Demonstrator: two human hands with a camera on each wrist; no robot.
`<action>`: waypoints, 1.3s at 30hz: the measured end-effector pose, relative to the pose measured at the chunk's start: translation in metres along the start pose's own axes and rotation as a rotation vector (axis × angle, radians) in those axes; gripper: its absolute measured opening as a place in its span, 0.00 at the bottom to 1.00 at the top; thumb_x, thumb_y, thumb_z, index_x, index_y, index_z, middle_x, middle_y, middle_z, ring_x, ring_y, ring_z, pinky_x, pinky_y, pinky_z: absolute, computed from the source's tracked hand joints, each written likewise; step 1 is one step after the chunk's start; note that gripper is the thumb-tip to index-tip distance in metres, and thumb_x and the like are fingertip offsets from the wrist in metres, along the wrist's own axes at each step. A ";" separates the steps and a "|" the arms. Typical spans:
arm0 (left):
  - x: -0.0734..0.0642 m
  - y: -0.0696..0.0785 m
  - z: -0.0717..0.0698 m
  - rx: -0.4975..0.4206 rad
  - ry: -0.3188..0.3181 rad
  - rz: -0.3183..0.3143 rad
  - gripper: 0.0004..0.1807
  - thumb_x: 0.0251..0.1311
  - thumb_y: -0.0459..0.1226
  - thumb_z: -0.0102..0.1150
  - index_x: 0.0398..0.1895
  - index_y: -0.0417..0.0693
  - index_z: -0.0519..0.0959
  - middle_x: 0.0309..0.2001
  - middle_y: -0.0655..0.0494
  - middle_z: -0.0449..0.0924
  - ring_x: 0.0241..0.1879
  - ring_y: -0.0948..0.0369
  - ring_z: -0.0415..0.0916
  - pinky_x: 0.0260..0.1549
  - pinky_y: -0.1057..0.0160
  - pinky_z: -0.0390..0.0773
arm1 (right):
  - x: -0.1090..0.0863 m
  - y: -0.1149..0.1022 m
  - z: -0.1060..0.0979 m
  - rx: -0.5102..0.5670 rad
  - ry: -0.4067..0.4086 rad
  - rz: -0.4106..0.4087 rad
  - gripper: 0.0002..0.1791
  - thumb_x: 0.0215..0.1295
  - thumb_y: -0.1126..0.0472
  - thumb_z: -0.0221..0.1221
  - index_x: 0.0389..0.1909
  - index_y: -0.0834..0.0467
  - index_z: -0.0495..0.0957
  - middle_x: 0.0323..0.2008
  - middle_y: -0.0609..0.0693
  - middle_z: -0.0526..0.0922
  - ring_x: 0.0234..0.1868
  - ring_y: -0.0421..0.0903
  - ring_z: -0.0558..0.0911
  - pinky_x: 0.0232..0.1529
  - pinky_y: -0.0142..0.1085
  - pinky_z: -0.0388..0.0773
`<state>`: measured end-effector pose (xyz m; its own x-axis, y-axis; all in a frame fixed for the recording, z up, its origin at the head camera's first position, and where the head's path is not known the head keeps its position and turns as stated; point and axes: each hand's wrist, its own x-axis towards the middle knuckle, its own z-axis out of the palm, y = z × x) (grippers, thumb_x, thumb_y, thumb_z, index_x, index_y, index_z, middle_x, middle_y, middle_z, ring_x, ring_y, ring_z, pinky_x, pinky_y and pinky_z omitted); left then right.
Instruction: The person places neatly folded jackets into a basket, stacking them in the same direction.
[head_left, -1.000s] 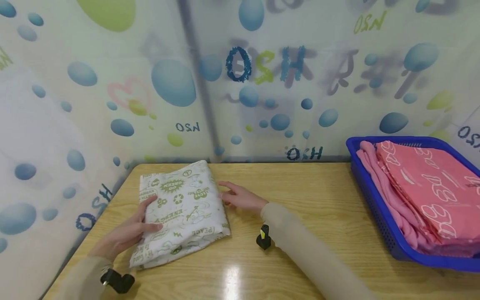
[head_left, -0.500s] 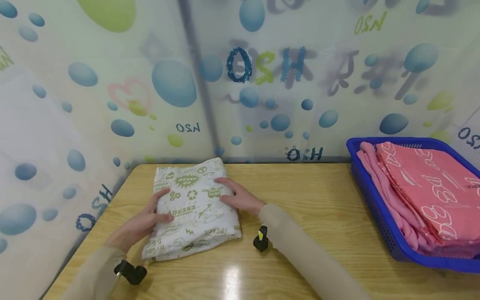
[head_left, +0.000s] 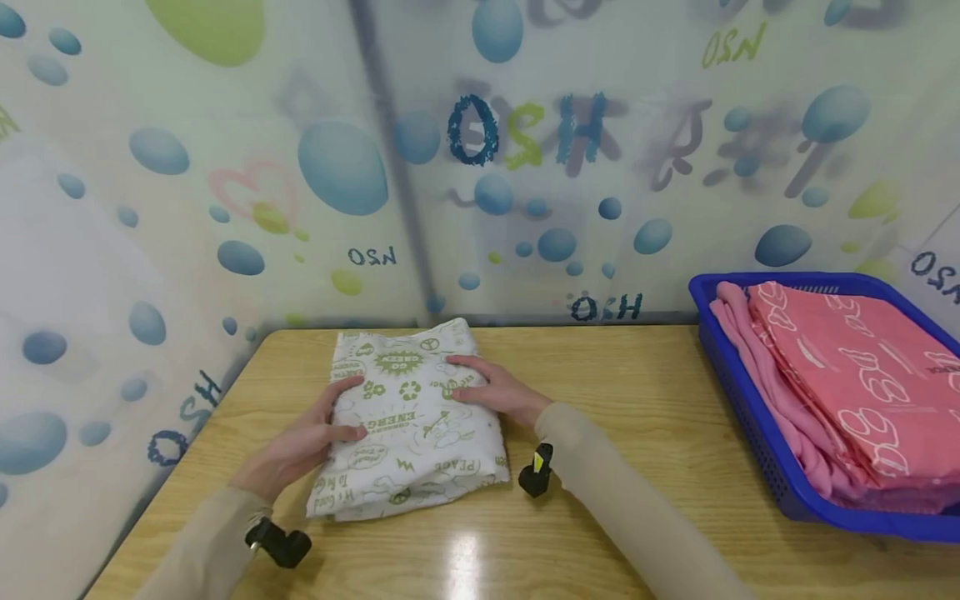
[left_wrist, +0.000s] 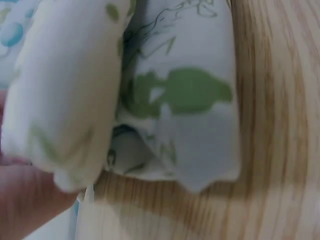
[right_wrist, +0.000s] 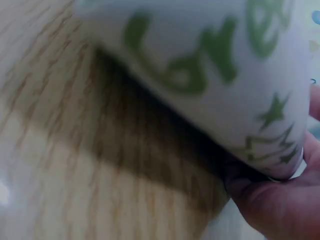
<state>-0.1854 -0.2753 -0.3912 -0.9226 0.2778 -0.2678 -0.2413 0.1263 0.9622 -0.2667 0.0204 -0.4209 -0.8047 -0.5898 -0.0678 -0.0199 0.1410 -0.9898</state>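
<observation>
A folded white cloth [head_left: 412,425] with green lettering and drawings lies on the wooden table, left of centre in the head view. My left hand [head_left: 303,437] grips its left edge, with thumb and a finger showing on top. At the opposite edge, my right hand [head_left: 506,392] holds the cloth, two digits spread over its upper face. The left wrist view shows thick folded layers of the cloth [left_wrist: 180,95] beside the hand [left_wrist: 30,200]. In the right wrist view, the cloth's edge [right_wrist: 210,75] stands off the table at the hand [right_wrist: 275,205]. Remaining fingers are largely hidden.
A blue plastic basket [head_left: 738,433] stands on the table [head_left: 630,375] at the right, with folded pink and coral cloths [head_left: 862,367] in it. A patterned curtain [head_left: 525,225] hangs behind the table and along its left side.
The folded cloth has slid right across the table with my left hand. My right hand, earlier beside the cloth's right edge, now has its digits over that edge.
</observation>
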 end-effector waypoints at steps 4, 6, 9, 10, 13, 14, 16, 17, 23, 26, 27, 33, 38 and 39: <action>0.002 0.002 0.006 0.000 0.001 0.007 0.48 0.60 0.24 0.57 0.76 0.51 0.40 0.68 0.38 0.43 0.54 0.55 0.65 0.48 0.62 0.73 | -0.003 0.001 -0.005 0.031 0.013 0.032 0.37 0.62 0.66 0.61 0.72 0.50 0.61 0.74 0.57 0.50 0.72 0.55 0.50 0.69 0.52 0.46; 0.002 0.002 0.008 -0.003 0.003 0.009 0.48 0.59 0.24 0.57 0.76 0.51 0.41 0.69 0.38 0.43 0.54 0.55 0.65 0.48 0.62 0.73 | -0.005 0.002 -0.008 0.043 0.013 0.045 0.39 0.62 0.68 0.61 0.73 0.50 0.60 0.74 0.57 0.50 0.72 0.56 0.50 0.69 0.52 0.46; 0.004 0.002 0.011 0.002 0.006 0.015 0.48 0.59 0.24 0.57 0.77 0.52 0.42 0.68 0.38 0.46 0.53 0.56 0.67 0.47 0.61 0.74 | -0.008 0.002 -0.012 0.061 0.017 0.059 0.41 0.61 0.69 0.61 0.74 0.48 0.59 0.74 0.56 0.48 0.72 0.55 0.50 0.69 0.51 0.46; 0.004 0.003 0.012 0.006 0.008 0.019 0.48 0.59 0.24 0.58 0.77 0.52 0.42 0.68 0.38 0.46 0.53 0.56 0.67 0.47 0.61 0.74 | -0.009 0.003 -0.014 0.071 0.016 0.062 0.41 0.61 0.69 0.62 0.74 0.48 0.58 0.74 0.56 0.48 0.72 0.54 0.50 0.69 0.51 0.47; 0.006 0.004 0.015 0.023 0.014 0.040 0.48 0.59 0.25 0.59 0.77 0.53 0.44 0.68 0.39 0.47 0.52 0.56 0.67 0.46 0.61 0.74 | -0.014 0.002 -0.019 0.091 0.014 0.050 0.42 0.61 0.69 0.61 0.74 0.47 0.57 0.75 0.55 0.47 0.71 0.55 0.52 0.69 0.51 0.48; 0.007 0.005 0.017 0.024 0.014 0.047 0.48 0.59 0.25 0.59 0.77 0.53 0.44 0.68 0.39 0.47 0.52 0.56 0.67 0.46 0.61 0.74 | -0.015 0.002 -0.021 0.094 0.012 0.044 0.43 0.61 0.69 0.61 0.74 0.47 0.56 0.75 0.55 0.46 0.71 0.55 0.52 0.69 0.51 0.48; 0.010 0.006 0.019 0.023 0.009 0.056 0.47 0.59 0.25 0.59 0.76 0.53 0.45 0.68 0.39 0.47 0.53 0.56 0.66 0.46 0.61 0.74 | -0.018 0.001 -0.025 0.097 0.007 0.038 0.43 0.61 0.69 0.61 0.75 0.47 0.55 0.75 0.55 0.46 0.70 0.55 0.53 0.69 0.50 0.48; 0.011 0.007 0.020 0.018 0.003 0.058 0.47 0.59 0.25 0.59 0.76 0.54 0.45 0.69 0.39 0.47 0.54 0.55 0.66 0.46 0.61 0.74 | -0.020 0.001 -0.027 0.093 0.006 0.034 0.43 0.61 0.69 0.61 0.75 0.46 0.54 0.75 0.56 0.45 0.70 0.55 0.53 0.69 0.50 0.48; 0.020 0.010 0.027 0.011 -0.023 0.079 0.45 0.60 0.26 0.60 0.76 0.54 0.49 0.71 0.44 0.44 0.59 0.53 0.59 0.50 0.64 0.69 | -0.028 0.002 -0.043 0.077 0.014 0.027 0.47 0.61 0.68 0.62 0.76 0.43 0.50 0.75 0.56 0.40 0.72 0.55 0.50 0.69 0.50 0.48; 0.024 0.014 0.031 0.010 -0.031 0.085 0.45 0.59 0.26 0.60 0.76 0.54 0.50 0.70 0.44 0.46 0.59 0.53 0.59 0.51 0.64 0.69 | -0.033 0.002 -0.051 0.081 0.023 0.028 0.49 0.61 0.68 0.63 0.76 0.41 0.47 0.76 0.52 0.37 0.73 0.53 0.47 0.70 0.49 0.46; 0.026 0.015 0.032 0.006 -0.036 0.085 0.45 0.59 0.26 0.60 0.76 0.53 0.50 0.70 0.43 0.46 0.58 0.53 0.60 0.50 0.64 0.70 | -0.035 0.002 -0.053 0.085 0.023 0.027 0.49 0.61 0.68 0.63 0.77 0.41 0.46 0.76 0.52 0.37 0.73 0.53 0.47 0.70 0.49 0.45; 0.034 0.018 0.041 -0.039 -0.064 0.093 0.45 0.59 0.24 0.58 0.76 0.54 0.50 0.66 0.39 0.53 0.55 0.54 0.67 0.48 0.60 0.74 | -0.044 0.002 -0.064 0.099 0.062 0.045 0.53 0.61 0.66 0.64 0.77 0.38 0.41 0.76 0.52 0.37 0.71 0.55 0.52 0.69 0.50 0.50; 0.040 0.020 0.049 -0.056 -0.076 0.105 0.45 0.59 0.23 0.58 0.76 0.54 0.51 0.66 0.39 0.54 0.55 0.53 0.68 0.48 0.59 0.75 | -0.052 0.001 -0.073 0.106 0.077 0.047 0.55 0.61 0.66 0.64 0.77 0.37 0.37 0.76 0.52 0.35 0.70 0.55 0.54 0.68 0.50 0.51; 0.041 0.021 0.050 -0.054 -0.076 0.106 0.44 0.59 0.23 0.58 0.76 0.54 0.51 0.66 0.39 0.54 0.54 0.53 0.68 0.48 0.59 0.75 | -0.053 0.002 -0.074 0.109 0.076 0.041 0.56 0.61 0.66 0.64 0.77 0.37 0.36 0.76 0.52 0.35 0.70 0.55 0.54 0.68 0.50 0.51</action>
<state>-0.2133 -0.2131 -0.3849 -0.9187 0.3588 -0.1651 -0.1612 0.0410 0.9861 -0.2680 0.1111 -0.4096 -0.8461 -0.5231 -0.1025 0.0747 0.0740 -0.9945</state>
